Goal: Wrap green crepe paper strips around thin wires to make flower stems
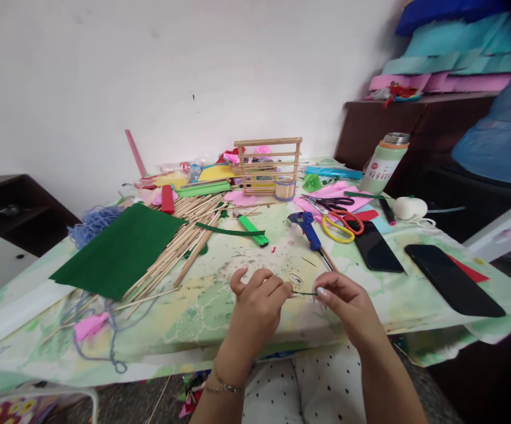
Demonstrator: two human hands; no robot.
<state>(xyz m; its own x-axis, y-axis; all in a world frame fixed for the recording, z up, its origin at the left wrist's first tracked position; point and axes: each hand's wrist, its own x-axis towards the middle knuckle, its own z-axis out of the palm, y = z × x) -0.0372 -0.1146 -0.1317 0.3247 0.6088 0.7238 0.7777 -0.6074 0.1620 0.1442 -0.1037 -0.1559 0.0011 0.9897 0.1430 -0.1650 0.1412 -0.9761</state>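
My left hand and my right hand are close together above the front edge of the table. Stretched level between their fingertips is a thin dark strip, both hands pinching it at its ends. Its exact kind is too small to make out. Just beyond my right hand lies a blue hot glue gun, its cord running toward me. A green highlighter and a narrow green paper strip rest farther off, ahead of my left hand.
Left are green sheets, wooden sticks and blue yarn. A stick frame stands at the back. Scissors, two phones and a bottle occupy the right.
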